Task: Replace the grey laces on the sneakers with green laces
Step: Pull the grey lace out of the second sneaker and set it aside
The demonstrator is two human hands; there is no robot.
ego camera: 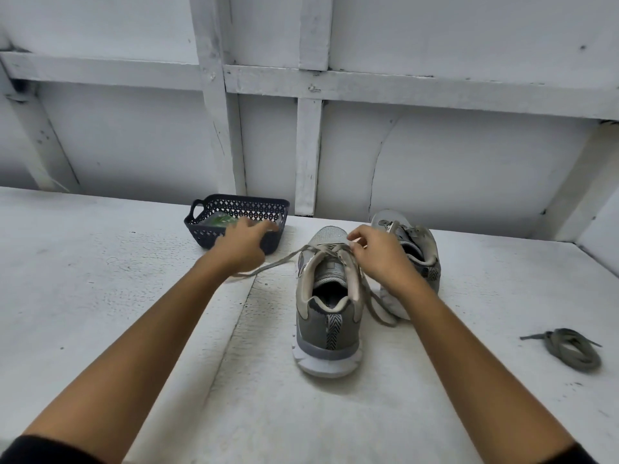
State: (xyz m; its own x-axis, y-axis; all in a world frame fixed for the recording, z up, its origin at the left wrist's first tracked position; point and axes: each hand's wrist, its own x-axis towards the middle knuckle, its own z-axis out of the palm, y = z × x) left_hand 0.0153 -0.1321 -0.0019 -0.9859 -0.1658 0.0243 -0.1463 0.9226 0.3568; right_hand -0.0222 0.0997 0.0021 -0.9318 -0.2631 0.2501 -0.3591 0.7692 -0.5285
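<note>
Head view, left to right: dark basket (204, 234) with green laces (219, 221) inside, on white desk (100, 279); left hand (241, 244) over its rim, fingers straight and apart; near sneaker (326, 319), grey lace (278, 261) part-threaded; right hand (380, 257), fingers pinching that lace; second sneaker (413, 239); loose coiled grey lace (569, 349) far right.

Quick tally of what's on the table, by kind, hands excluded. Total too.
Sneakers: 2 (near sneaker, far sneaker)
Grey laces plainly visible: 2 (threaded lace in the near sneaker, coiled lace lying loose)
Basket: 1
Green pack in the basket: 1
Total: 6
</note>
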